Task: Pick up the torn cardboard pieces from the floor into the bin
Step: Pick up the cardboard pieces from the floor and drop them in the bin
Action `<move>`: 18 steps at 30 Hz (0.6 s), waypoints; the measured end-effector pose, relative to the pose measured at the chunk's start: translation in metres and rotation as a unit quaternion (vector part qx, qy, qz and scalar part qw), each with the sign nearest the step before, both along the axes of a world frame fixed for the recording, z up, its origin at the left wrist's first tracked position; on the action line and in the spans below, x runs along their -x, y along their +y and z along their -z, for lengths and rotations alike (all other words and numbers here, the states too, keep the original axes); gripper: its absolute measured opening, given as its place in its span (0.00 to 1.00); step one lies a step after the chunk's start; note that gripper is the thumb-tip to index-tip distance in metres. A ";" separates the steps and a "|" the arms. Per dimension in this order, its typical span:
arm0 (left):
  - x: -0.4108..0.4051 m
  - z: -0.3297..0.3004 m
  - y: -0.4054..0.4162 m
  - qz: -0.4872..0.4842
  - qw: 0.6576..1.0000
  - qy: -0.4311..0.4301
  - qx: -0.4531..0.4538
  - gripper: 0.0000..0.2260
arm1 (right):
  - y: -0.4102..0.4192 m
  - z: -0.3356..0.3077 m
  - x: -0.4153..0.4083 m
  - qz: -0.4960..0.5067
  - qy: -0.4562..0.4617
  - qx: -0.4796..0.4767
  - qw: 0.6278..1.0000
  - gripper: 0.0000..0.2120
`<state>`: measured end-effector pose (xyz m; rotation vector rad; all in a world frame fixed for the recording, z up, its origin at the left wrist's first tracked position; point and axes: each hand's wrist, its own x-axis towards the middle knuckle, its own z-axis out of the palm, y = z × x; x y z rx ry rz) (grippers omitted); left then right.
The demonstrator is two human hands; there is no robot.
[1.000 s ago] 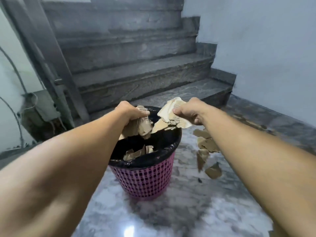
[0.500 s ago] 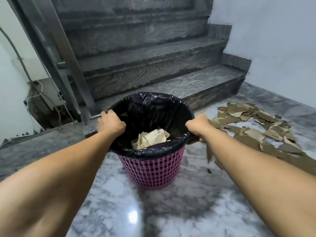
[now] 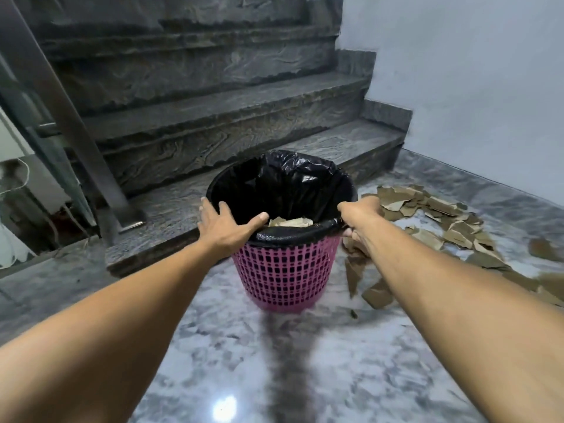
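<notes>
The left hand (image 3: 224, 228) lies spread on the bin (image 3: 283, 264)'s near-left rim while the right hand (image 3: 358, 215) grips its right rim, probably to steady or shift it toward the cardboard pieces (image 3: 439, 221) scattered on the floor (image 3: 305, 361) at right-centre frame.

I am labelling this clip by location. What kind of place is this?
Probably an indoor stairwell landing: grey stone stairs, a metal railing post and a polished marble floor.

Head-worn view, forward-down, near the bin (image 3: 287, 270).
</notes>
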<state>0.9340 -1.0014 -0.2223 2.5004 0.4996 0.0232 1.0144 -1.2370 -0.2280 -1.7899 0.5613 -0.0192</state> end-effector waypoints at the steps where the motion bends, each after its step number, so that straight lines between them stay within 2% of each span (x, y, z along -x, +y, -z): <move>1: 0.000 0.000 -0.006 0.001 1.000 -0.001 -0.003 0.51 | -0.005 0.003 -0.006 -0.007 -0.011 -0.021 1.000 0.15; 3: -0.003 0.001 -0.022 0.011 1.000 -0.008 -0.015 0.54 | -0.019 0.005 -0.012 -0.022 -0.020 -0.072 0.997 0.24; 4: -0.005 0.003 -0.026 0.012 1.000 -0.008 -0.024 0.56 | -0.024 0.004 -0.012 -0.027 -0.021 -0.112 0.993 0.25; 6: -0.009 0.004 -0.033 0.004 0.999 -0.001 -0.038 0.60 | -0.033 0.004 -0.009 -0.039 -0.017 -0.187 0.981 0.23; 8: -0.011 0.005 -0.037 0.003 0.998 0.005 -0.069 0.62 | -0.041 0.004 -0.003 -0.056 -0.011 -0.223 0.973 0.22; 10: -0.011 0.005 -0.042 0.022 0.992 -0.026 -0.121 0.57 | -0.051 0.003 0.004 -0.077 -0.002 -0.240 0.968 0.24; 13: -0.012 0.000 -0.060 0.070 0.968 -0.128 -0.206 0.45 | -0.073 -0.005 0.015 -0.079 0.025 -0.256 0.963 0.24; 18: -0.017 -0.015 -0.113 0.187 0.921 -0.236 -0.248 0.32 | -0.112 -0.017 0.031 -0.088 0.050 -0.220 0.970 0.23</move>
